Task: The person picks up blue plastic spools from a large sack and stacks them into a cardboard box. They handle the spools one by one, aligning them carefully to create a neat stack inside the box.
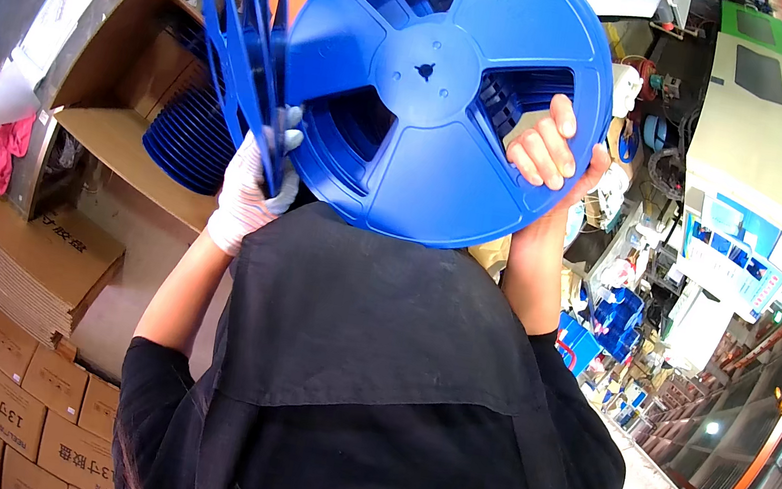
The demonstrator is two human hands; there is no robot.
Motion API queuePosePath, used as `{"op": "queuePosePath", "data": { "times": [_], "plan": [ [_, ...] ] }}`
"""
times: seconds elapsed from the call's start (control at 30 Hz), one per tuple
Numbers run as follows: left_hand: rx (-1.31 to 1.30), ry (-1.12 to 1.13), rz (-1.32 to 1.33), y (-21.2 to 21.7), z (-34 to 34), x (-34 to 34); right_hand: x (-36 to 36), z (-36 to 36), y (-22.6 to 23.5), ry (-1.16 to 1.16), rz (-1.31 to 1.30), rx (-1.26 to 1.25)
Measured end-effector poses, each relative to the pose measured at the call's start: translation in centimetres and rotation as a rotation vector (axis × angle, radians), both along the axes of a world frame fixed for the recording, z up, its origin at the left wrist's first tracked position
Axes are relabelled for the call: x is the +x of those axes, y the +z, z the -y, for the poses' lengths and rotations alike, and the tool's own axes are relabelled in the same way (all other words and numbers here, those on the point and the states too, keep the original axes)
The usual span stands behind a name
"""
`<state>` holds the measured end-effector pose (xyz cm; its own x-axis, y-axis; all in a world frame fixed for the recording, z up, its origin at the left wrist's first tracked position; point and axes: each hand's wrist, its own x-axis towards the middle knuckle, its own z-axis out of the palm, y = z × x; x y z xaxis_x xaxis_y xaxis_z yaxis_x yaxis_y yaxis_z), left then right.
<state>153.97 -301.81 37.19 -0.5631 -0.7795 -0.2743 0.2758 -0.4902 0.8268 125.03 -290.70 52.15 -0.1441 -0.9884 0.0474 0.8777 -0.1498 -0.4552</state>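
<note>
Two hands grip blue spoked reels: right hand [551,152] one reel [444,91], gloved left hand [254,179] several [246,31].

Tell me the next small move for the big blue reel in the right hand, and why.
Probably bring the blue reel left against the upright reels pinched by the gloved left hand. The bare right hand grips it through a rim opening, face on, with its left edge overlapping that bunch, so it looks ready to join them.

Right hand [551,152] gripping blue reel [444,91], gloved left hand [253,184] holding reel halves [246,31]
</note>
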Motion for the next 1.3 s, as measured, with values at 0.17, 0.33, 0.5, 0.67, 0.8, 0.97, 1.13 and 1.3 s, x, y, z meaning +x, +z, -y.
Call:
{"op": "queuePosePath", "data": {
  "times": [0.17,0.33,0.5,0.67,0.8,0.97,1.13,1.3],
  "plan": [
    [-0.321,-0.228,0.143,4.2,2.2,-0.4,1.6,-0.3,0.5,0.019,-0.14,0.08],
    [-0.344,-0.445,0.305,5.1,2.0,-3.4,4.1,0.9,0.4,0.119,-0.15,0.172],
    [-0.214,-0.41,0.182,3.9,0.0,-3.9,4.3,1.6,0.3,0.106,-0.154,0.207],
    [-0.193,-0.234,0.079,1.4,3.1,-5.8,4.1,1.9,0.5,0.125,-0.172,0.184],
    [-0.127,-0.289,-0.01,3.0,1.9,-5.7,3.9,2.5,0.4,0.145,-0.188,0.202],
    [-0.21,-0.396,0.075,3.2,2.5,-6.2,3.9,2.8,0.3,0.112,-0.185,0.229],
    [-0.237,-0.142,-0.019,-1.9,3.3,-4.3,2.9,2.8,0.8,0.034,-0.153,0.226],
    [-0.023,-0.049,-0.098,-3.3,2.3,-0.8,0.4,3.5,-0.6,-0.038,-0.007,0.193]
  ]
}}
